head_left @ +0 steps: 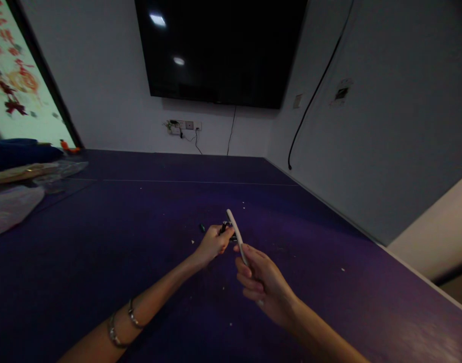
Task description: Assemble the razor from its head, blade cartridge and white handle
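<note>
My left hand is closed on a small black and shiny metal object; most of it is hidden by the fingers, and its kind does not show. Between the thumb and fingers of my right hand is a slim, whitish, slightly curved strip, its far end pointing up and away. The strip passes right beside the left thumb and the metal object; whether they touch, I cannot tell. Just beyond my left hand, a small dark green piece lies on the purple surface.
Tiny pale scraps are scattered over the purple surface. Plastic bags and dark blue cloth lie at the left. A large screen hangs on the far wall above sockets. A black cable hangs at the right wall.
</note>
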Tool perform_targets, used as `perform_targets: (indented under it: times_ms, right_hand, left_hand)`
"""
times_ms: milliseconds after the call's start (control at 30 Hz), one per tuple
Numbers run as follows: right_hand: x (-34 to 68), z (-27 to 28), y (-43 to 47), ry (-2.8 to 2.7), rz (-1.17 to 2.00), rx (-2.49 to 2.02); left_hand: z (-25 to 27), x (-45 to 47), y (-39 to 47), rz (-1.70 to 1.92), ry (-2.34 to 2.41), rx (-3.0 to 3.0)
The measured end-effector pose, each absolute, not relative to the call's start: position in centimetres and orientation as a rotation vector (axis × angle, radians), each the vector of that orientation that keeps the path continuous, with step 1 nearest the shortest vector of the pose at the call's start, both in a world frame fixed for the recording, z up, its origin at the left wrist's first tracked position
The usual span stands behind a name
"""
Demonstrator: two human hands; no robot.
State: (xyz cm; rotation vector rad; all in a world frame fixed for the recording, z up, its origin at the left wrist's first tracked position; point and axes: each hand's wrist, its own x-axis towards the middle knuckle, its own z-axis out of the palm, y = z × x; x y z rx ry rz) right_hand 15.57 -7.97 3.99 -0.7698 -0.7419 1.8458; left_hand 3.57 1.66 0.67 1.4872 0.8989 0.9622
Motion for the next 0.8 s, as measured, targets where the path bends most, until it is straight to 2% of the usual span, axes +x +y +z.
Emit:
perform_targets:
  times_ms: [267,800]
  right_hand:
    - [13.4,1.8,-10.9,-0.596,1.861,-0.825]
    - [12.3,2.4,-11.3,-0.492,1.863,-0.736]
  left_hand:
    - [0.5,3.9,1.1,0.919,0.924,1.380]
    - [0.0,4.2,1.0,0.908,0.945,1.418]
